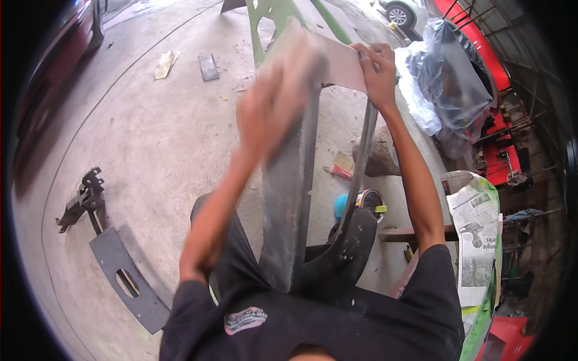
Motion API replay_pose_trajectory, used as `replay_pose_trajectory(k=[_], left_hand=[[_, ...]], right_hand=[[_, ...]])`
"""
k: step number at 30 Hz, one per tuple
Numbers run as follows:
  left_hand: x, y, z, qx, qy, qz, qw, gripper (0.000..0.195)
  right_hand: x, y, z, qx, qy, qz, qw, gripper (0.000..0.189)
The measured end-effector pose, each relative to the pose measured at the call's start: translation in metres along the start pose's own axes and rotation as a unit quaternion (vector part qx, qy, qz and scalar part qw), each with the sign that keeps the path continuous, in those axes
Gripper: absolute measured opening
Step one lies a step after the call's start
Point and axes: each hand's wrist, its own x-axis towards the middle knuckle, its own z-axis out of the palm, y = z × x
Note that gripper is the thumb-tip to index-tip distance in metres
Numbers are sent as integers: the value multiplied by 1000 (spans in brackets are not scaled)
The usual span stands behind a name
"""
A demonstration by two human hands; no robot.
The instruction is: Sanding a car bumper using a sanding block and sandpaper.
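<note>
A long vehicle body panel (289,198), dark grey near me with pale primer and green at its far end, leans across my lap. It has a long opening down its middle. My left hand (275,99) is on the panel's left far side, badly blurred by motion. Whether it holds a pad or block against the surface cannot be made out. My right hand (378,72) grips the right edge of the pale section, thumb on top and fingers bent over the edge.
On the concrete floor lie a grey bracket panel (126,277), a metal hinge-like part (83,198) and sandpaper pieces (166,64). An open can (372,203) stands by my right knee. Plastic-wrapped parts (445,76) and a newspaper-masked panel (474,234) are at right.
</note>
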Motion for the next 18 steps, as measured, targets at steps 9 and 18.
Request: replay_pose_trajectory(k=[9,18], left_hand=[[72,-36,1,-42,18,-127,991,64],[-96,3,-17,-88,28,2,996,66]], right_hand=[[8,-10,6,38,-19,6,999,21],[2,-1,-12,17,-11,23,1000,21]])
